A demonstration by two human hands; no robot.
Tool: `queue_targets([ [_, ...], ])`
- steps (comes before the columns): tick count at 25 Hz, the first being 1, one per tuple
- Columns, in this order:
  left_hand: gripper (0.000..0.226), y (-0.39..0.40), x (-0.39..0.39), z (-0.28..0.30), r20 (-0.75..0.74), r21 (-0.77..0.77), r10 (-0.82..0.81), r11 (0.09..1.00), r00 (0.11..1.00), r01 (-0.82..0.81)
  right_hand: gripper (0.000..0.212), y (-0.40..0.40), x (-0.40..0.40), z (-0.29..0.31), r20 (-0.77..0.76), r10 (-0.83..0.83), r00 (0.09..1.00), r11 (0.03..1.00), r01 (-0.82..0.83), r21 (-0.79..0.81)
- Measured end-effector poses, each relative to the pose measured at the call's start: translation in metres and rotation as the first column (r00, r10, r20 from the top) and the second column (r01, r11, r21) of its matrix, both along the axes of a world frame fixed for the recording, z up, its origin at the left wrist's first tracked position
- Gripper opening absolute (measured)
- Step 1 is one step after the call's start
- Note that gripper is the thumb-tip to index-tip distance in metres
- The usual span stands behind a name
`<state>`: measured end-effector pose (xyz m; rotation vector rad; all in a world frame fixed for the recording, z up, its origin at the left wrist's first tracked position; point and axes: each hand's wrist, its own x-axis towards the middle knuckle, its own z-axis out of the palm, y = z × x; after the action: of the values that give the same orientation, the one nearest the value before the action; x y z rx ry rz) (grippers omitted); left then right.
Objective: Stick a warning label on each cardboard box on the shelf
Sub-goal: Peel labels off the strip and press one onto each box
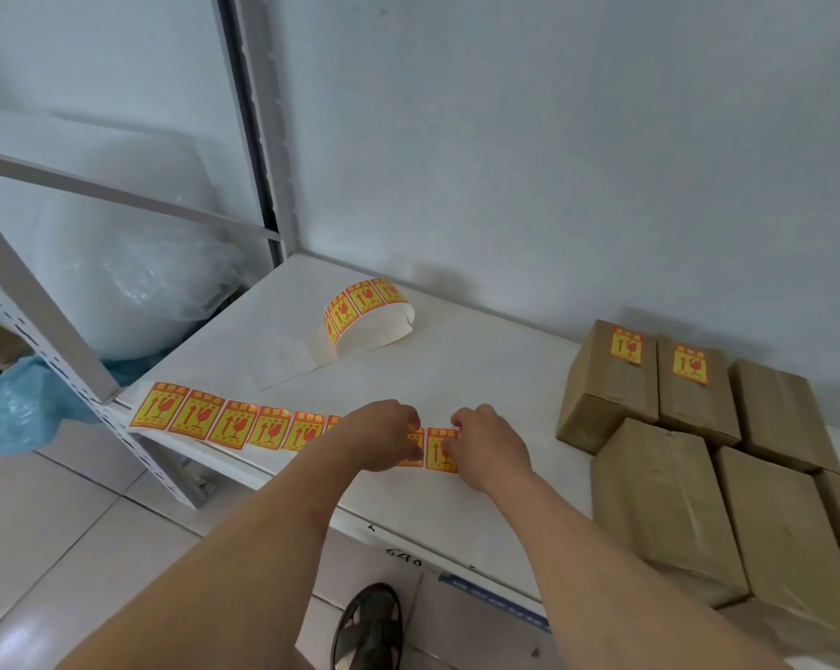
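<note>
Low in the middle of the frame, both hands work at the end of a strip of warning labels that lies flat along the front edge of the white shelf. The left hand is curled down over the strip, seemingly pinning it, though whether its fingers pinch anything is hidden. The right hand has its fingertips closed at the edge of the last label, apparently picking it off the backing. The rest of the label roll stands further back, above centre.

At the right of the frame sit the cardboard boxes: two at the back, the first labelled box and the second labelled box, already carry stickers; the unlabelled boxes nearer the front are bare.

Likely risks: the label may tear or curl onto itself if peeled too sharply, stick to a finger, or drag the loose strip off the shelf edge if the left hand lifts early
</note>
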<state>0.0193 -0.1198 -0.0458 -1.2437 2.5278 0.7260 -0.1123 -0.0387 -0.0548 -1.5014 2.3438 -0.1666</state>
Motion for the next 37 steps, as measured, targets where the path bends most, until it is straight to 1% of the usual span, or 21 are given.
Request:
queue_targets([
  [2,0.048,0.000,-0.001,-0.001,0.016,0.001,-0.006,1.000,1.000,0.006,0.026,-0.001,0.000,0.000,0.022,-0.037,0.999,0.999,0.037,-0.012],
  [5,0.047,-0.001,-0.003,-0.002,0.037,-0.006,-0.019,1.000,0.999,0.019,0.015,-0.001,-0.001,0.001,0.049,-0.037,0.998,0.999,0.038,-0.035],
  [9,0.047,0.000,-0.004,0.000,0.065,-0.002,-0.025,1.000,0.998,0.025,0.010,0.005,-0.006,0.005,0.121,-0.039,0.992,0.996,0.049,-0.080],
  [12,0.045,0.002,-0.005,0.008,0.087,-0.003,-0.042,0.999,0.995,0.042,0.009,0.014,-0.014,0.014,0.137,-0.036,0.990,0.991,0.053,-0.119],
  [14,0.041,0.004,-0.008,0.018,0.044,-0.052,-0.047,0.997,0.998,0.049,0.010,0.021,-0.022,0.025,0.126,-0.024,0.992,0.988,0.043,-0.151],
  [17,0.034,0.014,-0.025,0.040,-0.071,-0.167,-0.068,0.984,0.995,0.055,0.007,0.035,-0.039,0.052,0.052,0.012,0.999,0.978,-0.001,-0.206],
  [20,0.032,0.036,-0.056,0.061,-0.149,-0.241,-0.159,0.963,0.976,0.120,0.008,0.054,-0.063,0.083,-0.013,0.017,1.000,0.967,-0.020,-0.256],
  [23,0.032,0.062,-0.091,0.077,-0.230,-0.299,-0.243,0.939,0.942,0.169,0.003,0.078,-0.095,0.106,-0.043,-0.040,0.998,0.957,0.026,-0.290],
  [25,0.031,0.075,-0.111,0.082,-0.293,-0.341,-0.289,0.922,0.911,0.183,0.003,0.094,-0.118,0.114,-0.041,-0.078,0.996,0.950,0.062,-0.307],
  [28,0.031,0.093,-0.142,0.088,-0.370,-0.383,-0.336,0.905,0.866,0.188,0.006,0.116,-0.153,0.117,0.006,-0.127,0.992,0.937,0.121,-0.326],
  [33,0.032,0.119,-0.199,0.091,-0.459,-0.391,-0.364,0.902,0.810,0.184,0.013,0.138,-0.208,0.120,0.026,-0.206,0.978,0.904,0.200,-0.379],
  [37,0.033,0.133,-0.244,0.092,-0.458,-0.416,-0.413,0.882,0.787,0.220,0.012,0.153,-0.251,0.121,0.060,-0.256,0.965,0.873,0.257,-0.414],
])
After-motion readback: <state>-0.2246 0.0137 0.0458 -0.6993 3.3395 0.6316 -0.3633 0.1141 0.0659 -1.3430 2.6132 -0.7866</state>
